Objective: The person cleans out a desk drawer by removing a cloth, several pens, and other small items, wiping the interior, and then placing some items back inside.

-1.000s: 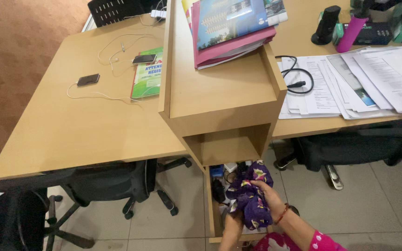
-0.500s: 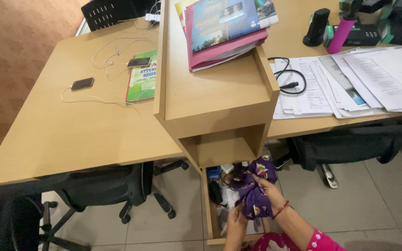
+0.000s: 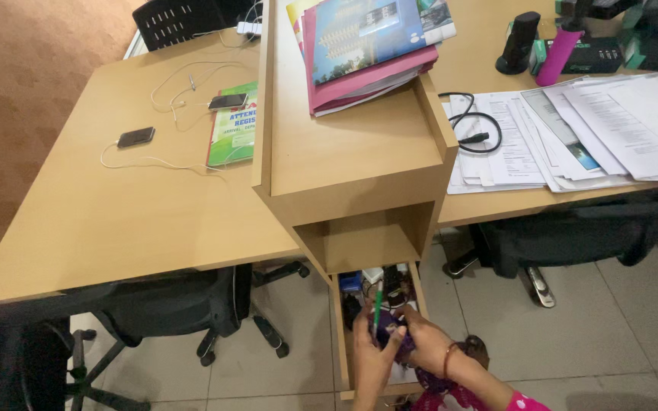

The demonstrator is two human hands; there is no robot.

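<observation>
Big worktop (image 3: pixel 138 221) sits well above the hands. They're down in the open drawer (image 3: pixel 342 342), crammed with chargers. Left hand (image 3: pixel 371 358) pinches a green pen (image 3: pixel 377 307) upright; right hand (image 3: pixel 429 346) clutches purple cloth (image 3: pixel 405 344). That cloth could snag cables, and the pen looks ready to slip.

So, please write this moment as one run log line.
left hand: holds green pen | right hand: on purple cloth | place: open drawer
</observation>
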